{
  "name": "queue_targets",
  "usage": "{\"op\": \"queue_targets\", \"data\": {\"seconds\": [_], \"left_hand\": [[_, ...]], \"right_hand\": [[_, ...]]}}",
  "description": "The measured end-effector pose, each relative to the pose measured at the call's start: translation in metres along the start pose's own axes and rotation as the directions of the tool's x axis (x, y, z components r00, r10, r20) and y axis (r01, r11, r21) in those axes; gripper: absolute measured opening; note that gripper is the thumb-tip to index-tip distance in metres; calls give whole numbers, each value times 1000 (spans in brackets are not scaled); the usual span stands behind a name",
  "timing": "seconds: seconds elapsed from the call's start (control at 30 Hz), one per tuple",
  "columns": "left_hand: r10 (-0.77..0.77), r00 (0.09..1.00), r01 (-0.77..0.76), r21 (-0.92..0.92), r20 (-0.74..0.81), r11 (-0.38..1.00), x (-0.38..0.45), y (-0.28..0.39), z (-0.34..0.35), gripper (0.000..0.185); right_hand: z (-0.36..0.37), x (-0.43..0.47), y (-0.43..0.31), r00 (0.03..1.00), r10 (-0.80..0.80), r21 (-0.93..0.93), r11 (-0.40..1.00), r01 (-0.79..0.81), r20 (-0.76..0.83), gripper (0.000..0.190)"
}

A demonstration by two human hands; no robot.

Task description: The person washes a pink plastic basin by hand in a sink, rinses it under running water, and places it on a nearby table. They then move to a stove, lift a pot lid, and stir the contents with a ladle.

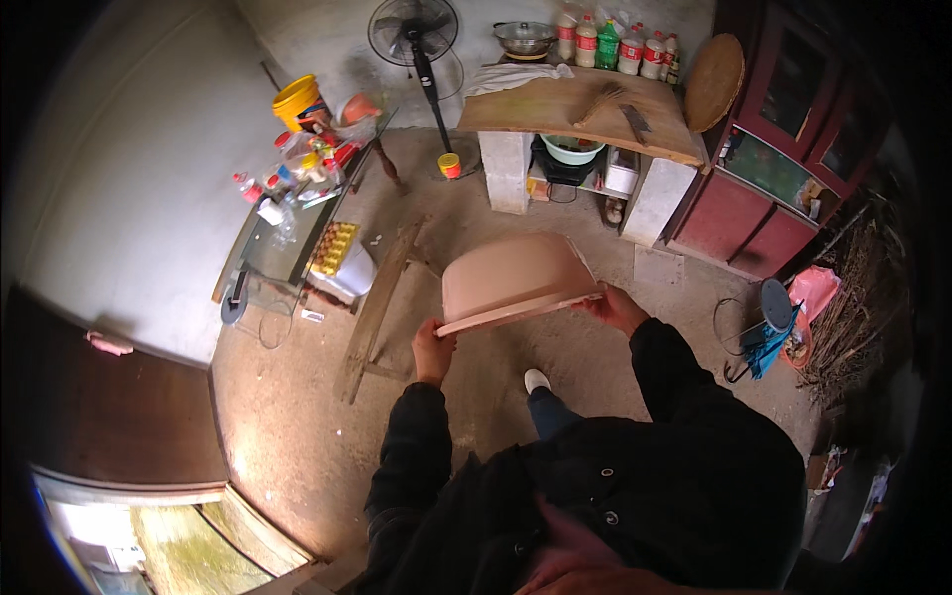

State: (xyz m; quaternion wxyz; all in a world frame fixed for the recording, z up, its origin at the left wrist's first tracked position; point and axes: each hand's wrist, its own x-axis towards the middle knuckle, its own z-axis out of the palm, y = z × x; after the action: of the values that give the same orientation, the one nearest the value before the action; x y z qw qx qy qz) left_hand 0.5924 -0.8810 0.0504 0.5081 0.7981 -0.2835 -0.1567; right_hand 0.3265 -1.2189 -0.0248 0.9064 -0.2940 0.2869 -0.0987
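Observation:
A pinkish-brown basin (517,271) is held up over the floor in front of me, tipped so that its outer wall shows and its rim faces my body. My left hand (433,352) grips the rim at its left end. At the right end, my right hand (619,308) has hold of the same rim, the fingers partly hidden by it. The inside of the basin is turned out of sight. Below and to the left of the basin stands a narrow wooden bench (379,312), close to my left hand.
A glass-topped table (260,249) with bottles and jars stands left, an egg tray (335,249) beside it. Ahead are a standing fan (425,74) and a wooden worktop (535,100). A dark red cabinet (755,223) and a brushwood pile (840,335) flank the right. An opening (171,547) lies lower left.

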Motion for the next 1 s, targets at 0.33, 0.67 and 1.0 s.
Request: {"op": "queue_targets", "data": {"seconds": [0.33,0.67,1.0], "left_hand": [[-218,932,362,-788,291,498,237,9,41,25],[-317,946,137,-802,-68,582,437,-18,-6,25],[-290,957,174,-825,13,537,677,-28,-82,38]], "right_hand": [[-31,150,-63,998,-59,-89,994,58,-1,12],[92,376,-115,979,-195,-229,957,178,-53,21],[229,606,-183,968,-250,-157,957,243,-30,38]]}}
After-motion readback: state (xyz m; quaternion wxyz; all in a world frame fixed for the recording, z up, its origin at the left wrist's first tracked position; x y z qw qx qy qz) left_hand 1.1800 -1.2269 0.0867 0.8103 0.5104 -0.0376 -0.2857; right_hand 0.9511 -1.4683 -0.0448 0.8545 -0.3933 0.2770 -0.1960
